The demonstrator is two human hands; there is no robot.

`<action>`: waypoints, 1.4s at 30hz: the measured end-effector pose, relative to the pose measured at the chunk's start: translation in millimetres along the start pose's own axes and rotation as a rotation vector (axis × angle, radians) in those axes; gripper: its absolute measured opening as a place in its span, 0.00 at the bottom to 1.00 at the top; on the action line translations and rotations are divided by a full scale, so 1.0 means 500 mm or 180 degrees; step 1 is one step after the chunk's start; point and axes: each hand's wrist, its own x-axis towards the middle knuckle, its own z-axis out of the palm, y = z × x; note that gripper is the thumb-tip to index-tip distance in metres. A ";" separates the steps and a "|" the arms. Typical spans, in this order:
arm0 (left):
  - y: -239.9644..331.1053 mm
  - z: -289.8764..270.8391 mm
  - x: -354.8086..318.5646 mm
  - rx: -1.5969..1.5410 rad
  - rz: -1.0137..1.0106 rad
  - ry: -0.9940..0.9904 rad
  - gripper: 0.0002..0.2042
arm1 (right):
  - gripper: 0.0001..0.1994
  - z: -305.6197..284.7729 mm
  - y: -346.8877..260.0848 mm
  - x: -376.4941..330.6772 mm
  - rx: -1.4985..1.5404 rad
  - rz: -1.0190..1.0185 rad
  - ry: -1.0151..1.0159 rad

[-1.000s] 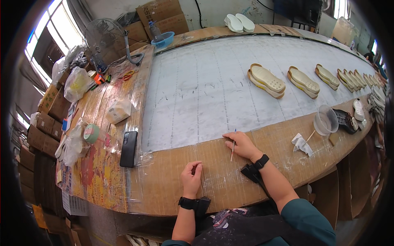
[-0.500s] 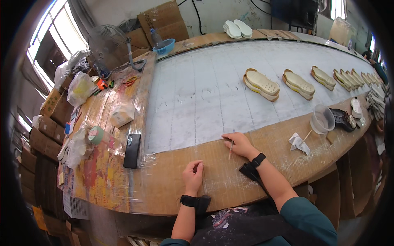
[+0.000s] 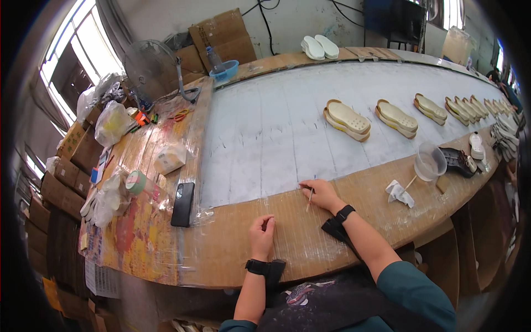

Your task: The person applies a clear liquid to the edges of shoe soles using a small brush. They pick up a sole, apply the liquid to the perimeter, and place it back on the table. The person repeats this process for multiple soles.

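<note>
My right hand [image 3: 322,193] rests on the plastic-wrapped wooden bench edge [image 3: 232,243] at the border of the grey work mat [image 3: 287,127], pinching a thin wooden stick [image 3: 310,200] that points down toward me. My left hand [image 3: 262,234] lies flat on the wrap a little nearer me, fingers loosely curled, holding nothing. Both wrists wear black bands.
A black phone [image 3: 183,203] lies left of my hands. Pale shoe soles [image 3: 347,119] run in a row across the mat to the right. A clear plastic cup [image 3: 430,162], crumpled white tissue [image 3: 399,192], tape roll [image 3: 135,181], fan [image 3: 149,63] and blue bowl [image 3: 224,71] stand around.
My head view has shifted slightly; both hands stay in nearly the same spots, the right hand still on the stick at the mat's edge.
</note>
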 end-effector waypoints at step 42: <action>0.007 0.004 -0.003 0.0266 0.0023 0.0045 0.06 | 0.10 0.001 0.000 -0.002 -0.0167 0.0192 0.0301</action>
